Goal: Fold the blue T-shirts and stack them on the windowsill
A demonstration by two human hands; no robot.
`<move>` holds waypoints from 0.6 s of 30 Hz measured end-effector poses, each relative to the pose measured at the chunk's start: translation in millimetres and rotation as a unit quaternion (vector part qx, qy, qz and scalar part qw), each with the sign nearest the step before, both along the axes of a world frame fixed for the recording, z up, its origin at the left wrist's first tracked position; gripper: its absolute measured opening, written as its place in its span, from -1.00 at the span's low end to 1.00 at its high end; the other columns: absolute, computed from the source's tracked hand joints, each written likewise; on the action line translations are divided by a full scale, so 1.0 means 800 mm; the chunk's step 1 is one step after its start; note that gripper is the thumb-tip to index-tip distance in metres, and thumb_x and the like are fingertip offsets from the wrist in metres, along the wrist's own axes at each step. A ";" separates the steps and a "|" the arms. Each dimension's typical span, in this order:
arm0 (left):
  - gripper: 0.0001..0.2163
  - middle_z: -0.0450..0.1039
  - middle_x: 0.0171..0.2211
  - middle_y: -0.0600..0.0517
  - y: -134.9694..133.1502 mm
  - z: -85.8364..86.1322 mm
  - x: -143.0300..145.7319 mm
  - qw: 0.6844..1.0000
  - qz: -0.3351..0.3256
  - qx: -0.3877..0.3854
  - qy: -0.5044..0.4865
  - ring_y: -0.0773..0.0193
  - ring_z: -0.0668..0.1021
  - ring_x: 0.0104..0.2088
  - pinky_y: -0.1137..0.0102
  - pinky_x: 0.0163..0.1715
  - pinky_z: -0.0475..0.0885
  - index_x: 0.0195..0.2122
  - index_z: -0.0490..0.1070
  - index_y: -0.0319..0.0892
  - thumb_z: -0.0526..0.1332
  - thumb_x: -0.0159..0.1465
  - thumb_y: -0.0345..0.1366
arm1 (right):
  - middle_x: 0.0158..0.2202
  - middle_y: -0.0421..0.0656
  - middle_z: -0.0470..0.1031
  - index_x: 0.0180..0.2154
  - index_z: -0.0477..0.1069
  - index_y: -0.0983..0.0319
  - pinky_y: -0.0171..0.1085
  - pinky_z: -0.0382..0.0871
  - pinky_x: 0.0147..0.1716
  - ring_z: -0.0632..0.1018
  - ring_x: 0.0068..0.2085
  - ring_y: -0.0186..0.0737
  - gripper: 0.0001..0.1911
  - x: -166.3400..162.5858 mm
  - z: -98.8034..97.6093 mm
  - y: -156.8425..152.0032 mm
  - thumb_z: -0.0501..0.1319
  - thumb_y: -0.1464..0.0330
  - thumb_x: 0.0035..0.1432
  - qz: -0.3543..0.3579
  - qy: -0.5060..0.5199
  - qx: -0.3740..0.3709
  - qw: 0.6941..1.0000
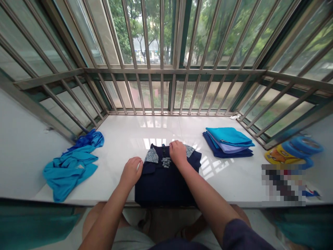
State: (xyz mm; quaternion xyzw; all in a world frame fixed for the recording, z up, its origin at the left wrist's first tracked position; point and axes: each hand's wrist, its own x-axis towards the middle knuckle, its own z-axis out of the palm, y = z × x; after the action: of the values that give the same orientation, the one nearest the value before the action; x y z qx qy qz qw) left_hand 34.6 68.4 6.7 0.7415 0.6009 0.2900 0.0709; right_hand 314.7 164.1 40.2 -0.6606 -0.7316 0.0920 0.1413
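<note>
A dark navy garment [166,187] lies partly folded on the white ledge in front of me, its lower edge near the ledge's front. Grey patterned panels show at its shoulders, and several small pale marks run down below the neckline. My left hand [131,170] is at the garment's left edge, beside a folded-over flap; its fingers are loosely bent, with a small gap to the thumb. Bent over the neckline right of centre, my right hand [179,152] grips the cloth there. Its fingertips are partly hidden behind the hand.
Crumpled blue and turquoise clothes [71,170] lie at the left on the white ledge [117,139]. To the right sits a stack of folded clothes [229,140]. Farther right are a blue-yellow bottle [284,154] and a blurred-out patch. Metal bars [174,71] line the window behind.
</note>
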 end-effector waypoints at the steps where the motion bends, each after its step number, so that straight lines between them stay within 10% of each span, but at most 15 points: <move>1: -0.73 0.63 0.00 -0.17 0.010 0.006 0.014 0.999 -0.020 -0.010 -0.025 -0.05 0.60 0.09 -0.02 0.24 0.47 -0.10 0.59 -0.09 0.06 0.50 -0.23 | 0.24 0.09 0.46 0.16 0.47 0.16 -0.01 0.22 0.23 0.41 0.25 0.07 -0.62 0.028 0.004 0.001 -0.02 0.21 0.58 -0.035 -0.013 -0.006 0.999; 5: -0.74 0.57 0.21 -0.20 0.055 0.022 0.085 0.984 -0.101 -0.091 -0.119 -0.06 0.51 0.30 -0.07 0.46 0.26 -0.04 0.62 -0.14 0.13 0.43 -0.33 | 0.20 0.34 0.44 0.17 0.46 0.34 0.23 0.31 0.15 0.43 0.25 0.38 -0.47 0.124 0.003 0.001 0.30 0.08 0.39 -0.159 -0.056 -0.070 0.983; 9: -0.71 0.64 0.13 -0.10 0.106 0.022 0.166 0.964 -0.141 -0.158 -0.162 0.08 0.59 0.21 0.12 0.37 0.41 -0.01 0.63 -0.10 0.14 0.39 -0.42 | -0.02 0.16 0.59 0.05 0.52 0.28 0.09 0.44 0.01 0.59 0.08 0.25 -0.49 0.151 -0.011 0.000 0.36 0.01 0.33 -0.166 -0.060 -0.122 0.977; 14: -0.69 0.70 -0.19 -0.16 0.168 0.011 0.249 0.937 -0.088 -0.268 -0.205 0.16 0.70 -0.28 0.29 -0.22 0.64 -0.01 0.57 -0.22 0.04 0.54 -0.23 | 0.11 0.16 0.54 0.08 0.50 0.25 -0.02 0.43 0.04 0.54 0.15 0.16 -0.70 0.123 -0.009 -0.018 0.15 0.24 0.48 -0.093 -0.065 -0.066 0.991; 18: -0.61 0.67 -0.22 -0.17 0.193 -0.001 0.267 0.937 -0.015 -0.293 -0.190 0.15 0.67 -0.34 0.33 -0.31 0.57 0.08 0.47 -0.25 0.14 0.52 0.00 | 0.15 0.02 0.56 0.10 0.49 0.16 -0.13 0.37 0.15 0.54 0.16 0.01 -0.72 0.103 -0.012 -0.060 0.18 0.40 0.42 0.066 -0.061 -0.034 0.995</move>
State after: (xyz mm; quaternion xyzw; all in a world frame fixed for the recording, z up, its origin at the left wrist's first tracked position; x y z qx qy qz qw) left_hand 248.5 223.0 6.1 0.6283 0.6232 0.2353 0.4019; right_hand 397.4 116.3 31.0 -0.6197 -0.7773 0.0849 0.0675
